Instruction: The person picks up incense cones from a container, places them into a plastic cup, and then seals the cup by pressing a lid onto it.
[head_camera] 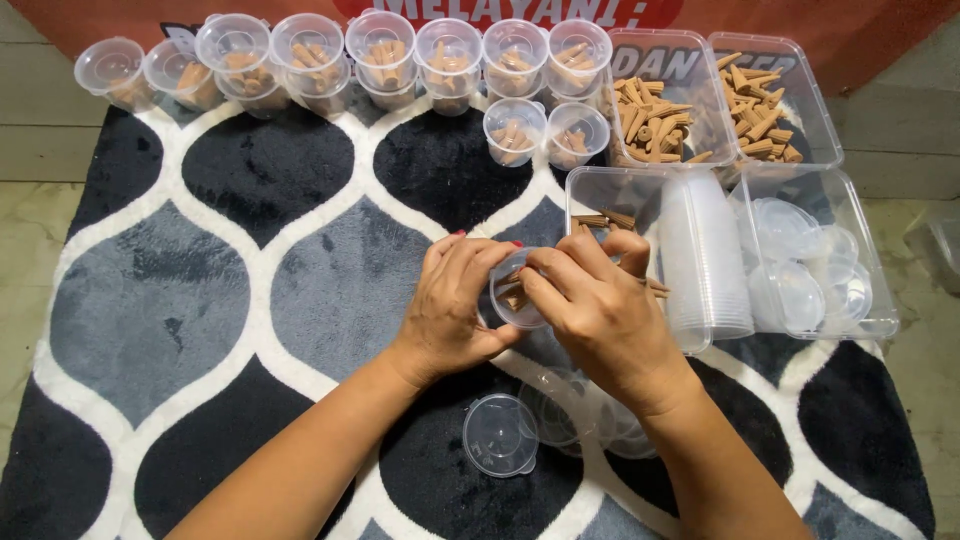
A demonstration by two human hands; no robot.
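Observation:
My left hand [450, 305] grips a small clear plastic cup [513, 300], tilted on its side above the rug. My right hand [592, 305] has its fingertips at the cup's mouth, pushing tan cone-shaped sticks [515, 293] into it. More of these cones stick out between the right hand's fingers. A clear round lid [499, 434] lies on the rug just below my hands, beside several other clear lids [560, 410] partly hidden under my right wrist.
A row of filled, lidded cups [380, 50] lines the rug's far edge. Two clear trays of loose cones [660, 115] stand at the back right. Nearer, a tray holds a stack of empty cups [705, 250] and another holds lids [810, 265]. The patterned rug [250, 300] lies underneath.

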